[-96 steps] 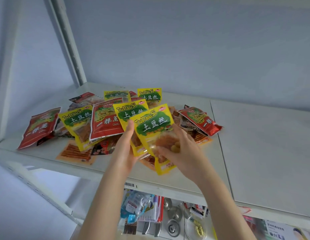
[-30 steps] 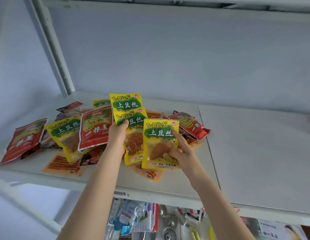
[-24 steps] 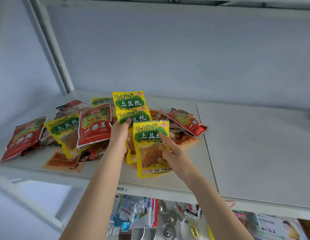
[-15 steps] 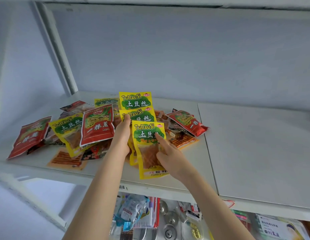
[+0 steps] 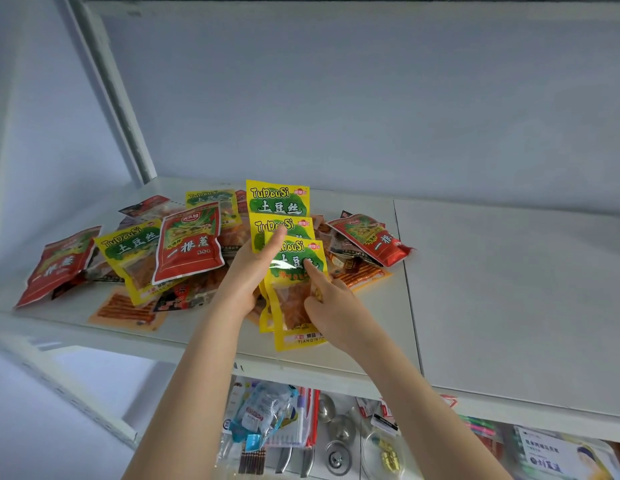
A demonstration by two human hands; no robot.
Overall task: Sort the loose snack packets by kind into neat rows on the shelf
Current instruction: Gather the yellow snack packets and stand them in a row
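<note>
Left hand (image 5: pixel 251 271) grips fanned yellow packets (image 5: pixel 277 202), right hand (image 5: pixel 336 308) pinches the nearest packet (image 5: pixel 290 306); slick film may slide, spilling them into the loose pile (image 5: pixel 190 244).

Head-worn, one wide-angle view only: looks forward and down, close over the white shelf (image 5: pixel 492 289), forearms entering from below.

My left hand (image 5: pixel 253 268) hides the first letters on the front yellow packet (image 5: pixel 294 296) — my right hand (image 5: pixel 331 303) covers its lower print. Buried dark packets (image 5: pixel 348 263) are unreadable; the lower shelf's clutter (image 5: pixel 336 445) is blurred and cut off below.
</note>
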